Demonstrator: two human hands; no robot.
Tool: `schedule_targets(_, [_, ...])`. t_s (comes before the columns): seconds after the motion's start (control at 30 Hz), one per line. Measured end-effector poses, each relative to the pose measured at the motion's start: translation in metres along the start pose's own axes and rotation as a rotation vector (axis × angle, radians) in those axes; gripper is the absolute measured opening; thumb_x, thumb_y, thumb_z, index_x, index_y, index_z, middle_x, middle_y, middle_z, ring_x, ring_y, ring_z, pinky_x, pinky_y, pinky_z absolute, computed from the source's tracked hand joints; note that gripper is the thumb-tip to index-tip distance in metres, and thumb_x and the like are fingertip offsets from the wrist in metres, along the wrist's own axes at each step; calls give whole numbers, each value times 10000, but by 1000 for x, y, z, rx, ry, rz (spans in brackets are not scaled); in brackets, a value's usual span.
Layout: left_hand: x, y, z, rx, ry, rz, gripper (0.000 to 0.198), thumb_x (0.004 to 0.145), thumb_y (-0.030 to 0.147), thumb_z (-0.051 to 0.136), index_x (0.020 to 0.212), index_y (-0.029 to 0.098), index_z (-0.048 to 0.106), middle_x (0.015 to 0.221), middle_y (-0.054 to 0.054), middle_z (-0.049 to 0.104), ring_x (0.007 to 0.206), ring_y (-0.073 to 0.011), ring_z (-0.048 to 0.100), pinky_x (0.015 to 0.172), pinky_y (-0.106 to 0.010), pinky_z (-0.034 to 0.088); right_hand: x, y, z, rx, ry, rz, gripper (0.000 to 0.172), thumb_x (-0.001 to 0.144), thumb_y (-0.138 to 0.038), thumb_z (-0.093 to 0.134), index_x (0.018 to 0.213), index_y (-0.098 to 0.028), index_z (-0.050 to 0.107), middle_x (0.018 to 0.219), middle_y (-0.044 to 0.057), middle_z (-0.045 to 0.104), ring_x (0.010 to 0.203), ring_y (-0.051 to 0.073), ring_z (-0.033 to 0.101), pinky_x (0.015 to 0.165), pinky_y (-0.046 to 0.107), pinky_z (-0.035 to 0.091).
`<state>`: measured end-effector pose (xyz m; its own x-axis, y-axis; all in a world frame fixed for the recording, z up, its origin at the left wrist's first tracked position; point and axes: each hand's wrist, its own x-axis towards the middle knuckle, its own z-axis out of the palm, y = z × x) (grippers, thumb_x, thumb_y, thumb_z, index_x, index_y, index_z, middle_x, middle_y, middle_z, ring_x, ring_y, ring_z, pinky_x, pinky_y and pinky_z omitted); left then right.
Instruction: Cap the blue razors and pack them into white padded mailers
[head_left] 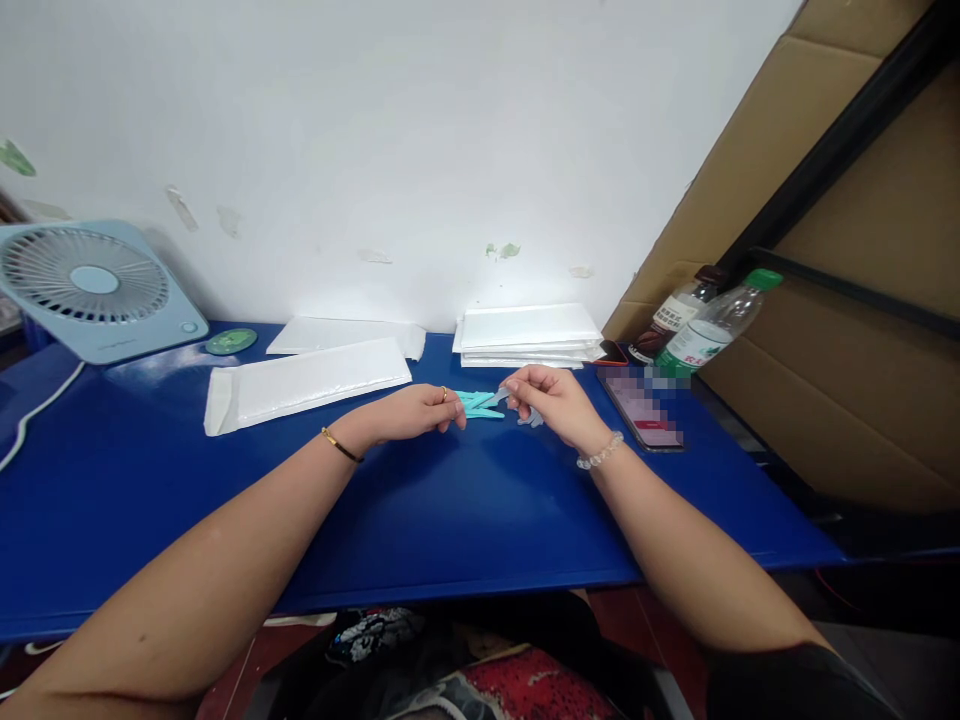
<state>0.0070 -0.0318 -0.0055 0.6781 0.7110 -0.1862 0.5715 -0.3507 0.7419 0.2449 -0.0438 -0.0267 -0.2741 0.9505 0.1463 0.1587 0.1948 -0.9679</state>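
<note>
My left hand [420,410] is closed on several slim turquoise pieces [484,404] that stick out to the right from its fingertips; their kind cannot be made out. Opposite it, my right hand [551,398] pinches a pale grey, flat piece [501,397] whose tip reaches the turquoise pieces. More of the same pale grey material [531,418] shows below the right fingers. Both hands are just above the middle of the blue table [450,530], and my fingers hide parts of what they hold.
White padded envelopes lie behind my hands: a stack [529,335] at right, another envelope [315,380] at left. A phone [641,410] and two bottles [701,335] are on the right. A fan [97,285] and a round green coaster [231,342] are on the left.
</note>
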Motion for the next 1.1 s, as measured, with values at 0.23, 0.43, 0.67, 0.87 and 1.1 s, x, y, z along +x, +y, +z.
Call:
schedule_targets(0.23, [1,-3,0,9,7,-2,457,873,537,357,897,191,654,700,4,535,636,-117,471,601,-222,378,-1,1,3,-33,-26,-20,336,778,-489,635,875,-167,644,703,16,644,525,95,559,509,225,461])
schedule_targets(0.43, [1,-3,1,10,-2,-20,442,874,533,369,886,203,663,703,11,547,625,-115,468,620,-226,376,0,-1,1,-47,-1,-25,328,782,-484,630,851,-164,644,677,12,634,492,86,533,481,219,439])
schedule_targets(0.67, [1,2,6,-2,-8,14,462,882,548,355,894,200,660,726,4,557,659,-122,496,630,-228,387,-4,-2,14,-30,-132,2,300,796,-460,622,845,-163,628,720,24,655,539,101,583,522,227,465])
schedule_targets(0.87, [0,12,23,154,-26,72,391,903,447,369,907,201,674,753,-12,620,648,-132,520,630,-251,386,-3,-8,-15,-371,-55,-72,280,843,-418,554,858,-161,663,750,43,661,586,120,566,539,237,437])
schedule_targets(1.1, [-9,20,42,390,64,180,208,846,317,510,945,217,664,881,-27,657,789,-167,579,649,-257,405,-3,-5,-52,-954,-269,-103,136,684,-128,634,804,-169,681,806,34,654,687,140,568,617,230,405])
